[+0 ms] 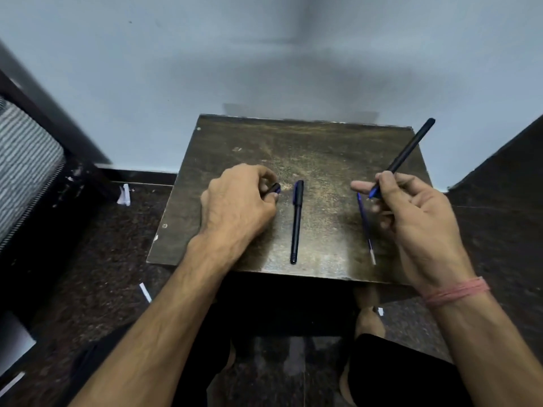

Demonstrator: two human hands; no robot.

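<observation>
The fingers [264, 174] of the left hand [238, 207] curled around a short dark cap [274, 188], mostly hidden, with only one end showing. The right hand [417, 224] pinched a black pen barrel [408, 151] near its blue tip, its back end pointing up and away to the right. Between the hands, on the desk [323, 142], lay a capped pen [296, 221], cap end farthest from the person. A thin blue refill [365, 227] lay just beside the right hand, roughly parallel.

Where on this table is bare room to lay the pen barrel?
The table is bare along its far edge and between the capped pen and the refill. Crowded: left hand, gripping a cap, beside that pen; right hand, holding the barrel, by the refill.
</observation>
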